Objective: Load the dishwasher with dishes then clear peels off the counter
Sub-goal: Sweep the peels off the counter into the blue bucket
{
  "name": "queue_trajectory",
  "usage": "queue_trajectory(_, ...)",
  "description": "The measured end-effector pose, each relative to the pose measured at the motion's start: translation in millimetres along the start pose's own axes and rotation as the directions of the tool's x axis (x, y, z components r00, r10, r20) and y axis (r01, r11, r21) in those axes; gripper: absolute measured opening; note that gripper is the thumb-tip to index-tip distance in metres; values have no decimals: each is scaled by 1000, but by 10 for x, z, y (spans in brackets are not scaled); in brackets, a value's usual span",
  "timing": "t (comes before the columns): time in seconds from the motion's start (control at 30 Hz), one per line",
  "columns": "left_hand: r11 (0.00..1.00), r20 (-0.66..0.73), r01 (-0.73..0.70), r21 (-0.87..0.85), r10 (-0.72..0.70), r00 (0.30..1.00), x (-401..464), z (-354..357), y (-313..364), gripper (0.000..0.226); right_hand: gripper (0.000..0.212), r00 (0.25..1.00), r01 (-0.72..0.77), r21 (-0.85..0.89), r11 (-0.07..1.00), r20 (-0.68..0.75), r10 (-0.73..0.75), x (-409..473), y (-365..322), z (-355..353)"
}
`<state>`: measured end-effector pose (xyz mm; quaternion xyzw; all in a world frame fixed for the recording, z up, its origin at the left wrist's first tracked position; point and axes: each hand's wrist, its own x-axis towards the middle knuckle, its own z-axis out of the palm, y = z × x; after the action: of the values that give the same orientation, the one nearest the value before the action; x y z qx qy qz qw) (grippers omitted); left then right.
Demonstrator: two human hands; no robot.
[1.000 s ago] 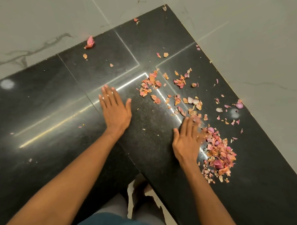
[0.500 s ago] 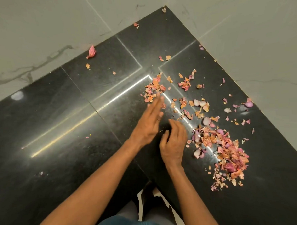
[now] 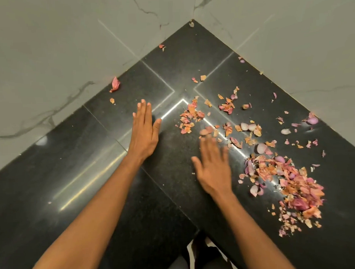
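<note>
A: Two hands over the black counter point(image 3: 77, 178), both with fingers straight and nothing held. The left hand point(image 3: 144, 133) lies flat on the stone, on the side of the big peel heap point(image 3: 291, 186) away from the right-hand wall, well apart from it. I judge it is set there as a stop, so scraps pushed its way go no further.

B: And the right hand point(image 3: 213, 169)?

A: Just beside the heap, between it and the left hand. It is blurred, so whether its fingertips touch the stone I cannot tell. It looks placed to rake loose pieces toward the heap.

B: Where do the peels lie?

A: Mostly in the heap, near the counter's front edge. Beyond it, toward the corner, is a scattered patch of scattered peels point(image 3: 192, 117); one pink peel point(image 3: 115, 84) lies far from the heap, against the left wall point(image 3: 49, 58).

B: Room to move?

A: Bare stone between hands and heap. The front edge is close to the heap, so a hard sweep could tip peels onto the floor.
</note>
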<state>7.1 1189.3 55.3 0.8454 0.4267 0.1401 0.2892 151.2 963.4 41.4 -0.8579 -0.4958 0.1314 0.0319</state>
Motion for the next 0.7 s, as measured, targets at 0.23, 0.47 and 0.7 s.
queue_trajectory(0.23, 958, -92, 41, 282, -16, 996, 478, -316, -353, 67, 64, 994, 29, 62, 998, -104, -23, 155, 19, -43)
queue_trajectory(0.47, 818, -123, 413, 400, -399, 909, 694, -348, -773, 88, 66, 954, 299, 38, 954, 28, -300, 108, -564, 137)
queue_trajectory(0.7, 904, 96, 69, 422, -121, 988, 303, 218, 2, 79, 69, 959, 281, 36, 959, 30, -282, 82, -568, 107)
